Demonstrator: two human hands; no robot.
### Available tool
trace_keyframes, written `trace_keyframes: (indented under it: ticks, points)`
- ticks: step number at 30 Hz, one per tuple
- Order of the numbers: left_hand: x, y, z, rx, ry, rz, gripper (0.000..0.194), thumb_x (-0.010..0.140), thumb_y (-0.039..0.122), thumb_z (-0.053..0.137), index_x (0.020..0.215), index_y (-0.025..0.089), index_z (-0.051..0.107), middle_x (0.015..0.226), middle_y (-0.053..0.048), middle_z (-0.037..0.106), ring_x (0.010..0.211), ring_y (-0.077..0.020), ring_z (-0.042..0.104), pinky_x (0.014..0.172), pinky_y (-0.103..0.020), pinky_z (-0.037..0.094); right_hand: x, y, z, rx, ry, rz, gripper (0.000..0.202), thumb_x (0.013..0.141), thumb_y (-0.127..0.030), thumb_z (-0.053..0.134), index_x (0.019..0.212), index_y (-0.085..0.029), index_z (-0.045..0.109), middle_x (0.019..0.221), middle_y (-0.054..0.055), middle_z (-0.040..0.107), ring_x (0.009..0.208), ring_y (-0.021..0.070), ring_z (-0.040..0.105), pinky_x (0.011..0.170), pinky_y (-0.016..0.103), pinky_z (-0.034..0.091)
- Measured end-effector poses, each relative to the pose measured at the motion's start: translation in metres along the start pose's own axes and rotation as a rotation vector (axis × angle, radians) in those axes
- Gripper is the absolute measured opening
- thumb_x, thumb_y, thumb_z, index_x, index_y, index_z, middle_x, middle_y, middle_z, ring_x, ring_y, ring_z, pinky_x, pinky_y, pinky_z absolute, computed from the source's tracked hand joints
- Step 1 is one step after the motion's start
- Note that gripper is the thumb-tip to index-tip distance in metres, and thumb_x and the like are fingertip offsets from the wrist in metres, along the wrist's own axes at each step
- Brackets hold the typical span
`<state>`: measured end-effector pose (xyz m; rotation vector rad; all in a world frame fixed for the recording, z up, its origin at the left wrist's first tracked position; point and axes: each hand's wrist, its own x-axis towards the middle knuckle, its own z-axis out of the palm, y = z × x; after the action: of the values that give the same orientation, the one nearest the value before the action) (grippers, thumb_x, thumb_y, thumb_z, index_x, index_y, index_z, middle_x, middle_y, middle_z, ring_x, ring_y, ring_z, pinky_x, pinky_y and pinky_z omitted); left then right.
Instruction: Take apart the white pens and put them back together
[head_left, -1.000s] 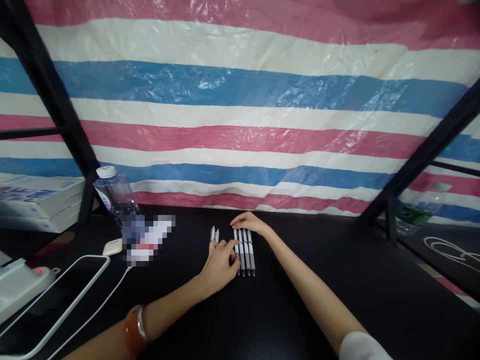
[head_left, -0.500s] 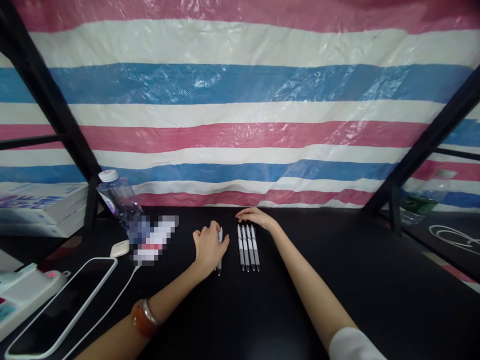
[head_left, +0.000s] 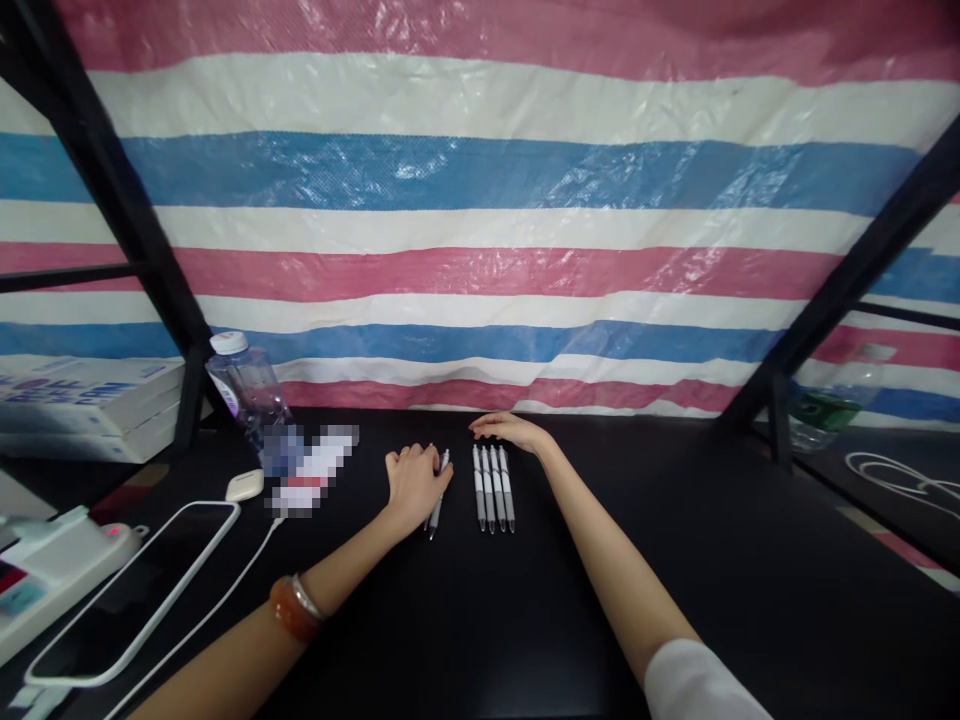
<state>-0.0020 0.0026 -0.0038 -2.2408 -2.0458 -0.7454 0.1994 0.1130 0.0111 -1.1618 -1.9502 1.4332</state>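
My left hand [head_left: 414, 488] lies over a white and grey pen [head_left: 436, 520], fingers curled and thumb against its side. Beside it the tip of what looks like a second pen peeks out, mostly hidden under the palm. Just to the right, several white pens with grey grips [head_left: 493, 490] lie side by side in a neat row, tips toward me. Beyond their far ends rests my right hand [head_left: 511, 431], open, its fingers stretched out to the left. Whether those fingers touch the pen ends I cannot tell.
On the left are a plastic bottle [head_left: 251, 390], an earbud case [head_left: 245, 486], a phone [head_left: 139, 590], a power strip [head_left: 67, 580], a white cable [head_left: 232, 585] and stacked books [head_left: 142, 410]. A striped sheet [head_left: 480, 270] backs the black table [head_left: 480, 620]. Another bottle [head_left: 840, 400] stands far right.
The pen under my left hand has turned to a slant, its tip swinging left, and a second tip shows more plainly. My right hand stays nearly still. The view has shifted slightly.
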Motion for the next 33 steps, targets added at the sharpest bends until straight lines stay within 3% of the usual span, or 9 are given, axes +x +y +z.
trace_keyframes:
  ticks: [5,13,19,24,27,33]
  points:
    - [0.004,-0.001,0.002,-0.181,0.081,-0.064,0.031,0.082,0.039,0.046,0.065,0.018,0.060,0.071,-0.004,0.058,0.079,-0.0225,0.055,0.078,-0.038,0.029,-0.004,-0.002,-0.004,-0.014,-0.044,-0.002,0.030,0.077,-0.026,0.057,0.105,-0.017,0.064,0.095,0.006,0.068,0.086,0.0142,0.059,0.069,0.024,0.040]
    - [0.010,-0.004,0.003,-1.004,0.301,-0.203,0.030,0.087,0.043,0.040,0.074,0.018,0.052,0.054,0.005,0.045,0.049,-0.0110,0.046,0.049,-0.022,0.034,-0.017,-0.027,-0.013,-0.082,-0.091,0.037,0.042,0.076,-0.049,0.060,0.102,-0.017,0.067,0.108,0.009,0.065,0.103,0.0191,0.056,0.080,0.027,0.040]
    - [0.010,0.003,-0.004,-1.193,0.386,-0.190,0.024,0.087,0.040,0.043,0.078,0.019,0.048,0.061,0.001,0.059,0.058,-0.0130,0.058,0.062,-0.025,0.045,-0.030,-0.058,-0.017,-0.134,-0.150,-0.001,0.043,0.076,-0.053,0.059,0.101,-0.019,0.068,0.113,0.008,0.063,0.109,0.0201,0.053,0.086,0.027,0.040]
    - [0.007,0.008,-0.005,-1.253,0.360,-0.152,0.019,0.085,0.038,0.047,0.082,0.019,0.045,0.072,-0.002,0.068,0.069,-0.0155,0.065,0.073,-0.029,0.047,-0.036,-0.076,-0.006,-0.146,-0.294,0.074,0.046,0.074,-0.052,0.062,0.103,-0.016,0.066,0.098,0.009,0.068,0.094,0.0180,0.061,0.077,0.025,0.044]
    - [0.006,0.008,-0.004,-1.275,0.345,-0.146,0.019,0.082,0.037,0.051,0.082,0.019,0.046,0.071,-0.002,0.068,0.071,-0.0169,0.066,0.073,-0.030,0.047,-0.037,-0.079,-0.003,-0.164,-0.354,0.112,0.047,0.072,-0.052,0.063,0.099,-0.014,0.067,0.074,0.006,0.068,0.074,0.0146,0.063,0.067,0.023,0.044]
    - [0.006,0.009,-0.005,-1.331,0.285,-0.129,0.022,0.079,0.037,0.057,0.085,0.019,0.046,0.070,-0.002,0.068,0.072,-0.0172,0.065,0.074,-0.030,0.046,-0.044,-0.076,-0.018,-0.057,-0.386,0.024,0.040,0.075,-0.046,0.062,0.089,-0.010,0.068,0.048,-0.006,0.046,0.047,0.0066,0.048,0.053,0.021,0.039]
